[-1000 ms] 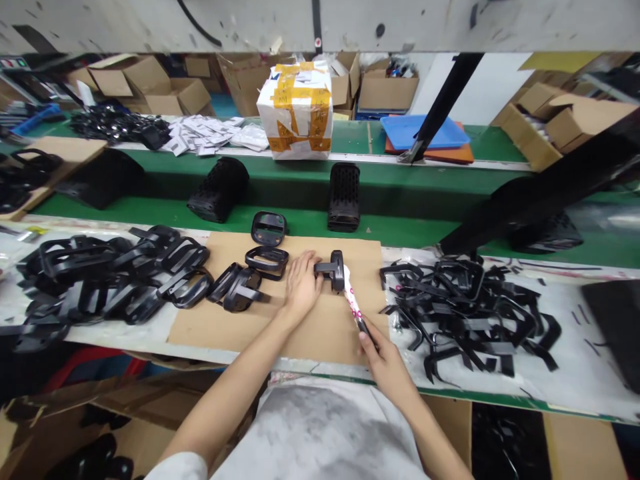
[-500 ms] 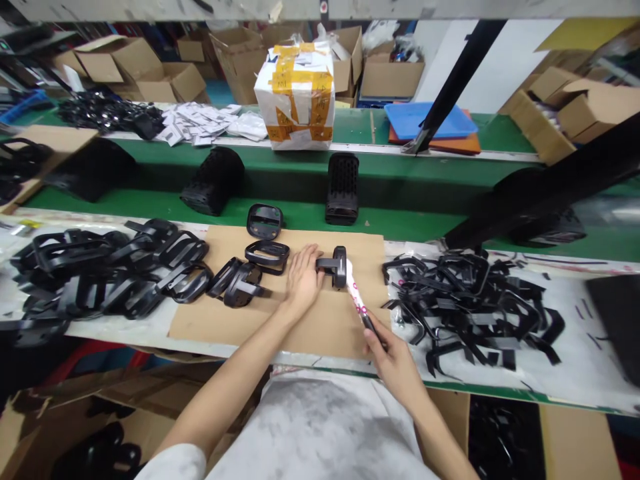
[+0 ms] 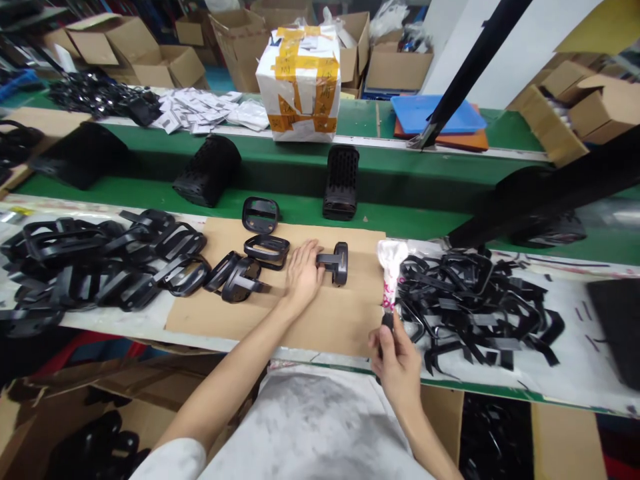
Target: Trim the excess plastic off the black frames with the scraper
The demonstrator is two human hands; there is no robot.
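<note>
My left hand (image 3: 303,272) rests on a brown cardboard sheet (image 3: 320,320) and pinches the stem of a black plastic part (image 3: 337,263) that stands on edge. My right hand (image 3: 397,357) is closed round the dark handle of a tool wrapped in white tape with pink marks (image 3: 391,275). The tool points upward, lifted clear of the part and to its right. Finished black frames (image 3: 266,248) lie left of my left hand.
A heap of black frames (image 3: 100,260) fills the left of the bench. Black trimmed strips (image 3: 470,307) pile up at right. Beyond runs a green conveyor (image 3: 300,207) with black housings (image 3: 341,181), a taped white box (image 3: 299,80) and cardboard boxes (image 3: 575,113).
My right hand swung the taped tool away from the black part, up and to the right. My left hand stayed on the part.
</note>
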